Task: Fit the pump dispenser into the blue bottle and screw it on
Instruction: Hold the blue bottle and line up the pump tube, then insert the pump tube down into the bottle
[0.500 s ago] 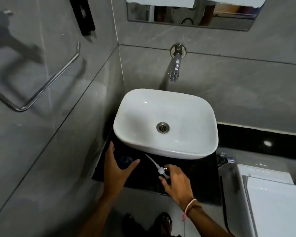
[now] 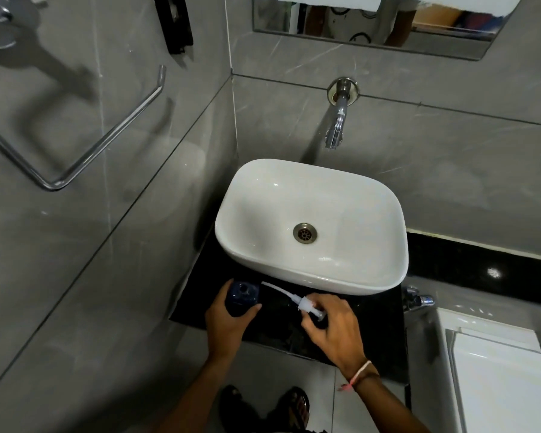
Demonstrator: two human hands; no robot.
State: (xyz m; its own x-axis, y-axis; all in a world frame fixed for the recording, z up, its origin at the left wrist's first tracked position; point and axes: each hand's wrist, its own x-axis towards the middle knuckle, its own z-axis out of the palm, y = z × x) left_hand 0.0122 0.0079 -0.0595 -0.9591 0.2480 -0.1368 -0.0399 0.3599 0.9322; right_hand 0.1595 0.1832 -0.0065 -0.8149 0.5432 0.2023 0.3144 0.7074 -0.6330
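- bottom centre of frame: dark sandals (image 2: 264, 407) on the grey floor, partly cut off by the frame edge
- lower centre: left hand (image 2: 227, 320) wrapped around the blue bottle (image 2: 242, 296), thumb on its right side, fingers on its left; bottle upright on the black counter (image 2: 372, 323), open neck facing up
- lower centre-right: right hand (image 2: 333, 328) pinching the pump dispenser (image 2: 306, 306) at its head end, fingers closed on it; thread band (image 2: 358, 375) on that wrist
- pump lies tilted, white collar just left of the fingers, dip tube (image 2: 278, 290) pointing up-left toward the bottle
- tube tip just right of the bottle top, close but apart, not in the neck
- both hands low over the counter's front part, bottle left, pump right, small gap between
- centre: white basin (image 2: 256, 195) sits on the counter, metal drain (image 2: 305, 233) in the middle; tube end close under its front rim
- right edge lower: white toilet tank lid (image 2: 497, 370), small chrome valve (image 2: 419, 300) beside it
- upper centre: chrome wall tap (image 2: 338, 120) above the basin
- upper left: chrome towel bar (image 2: 107, 135) on grey tile wall
- top: mirror (image 2: 372, 23) strip
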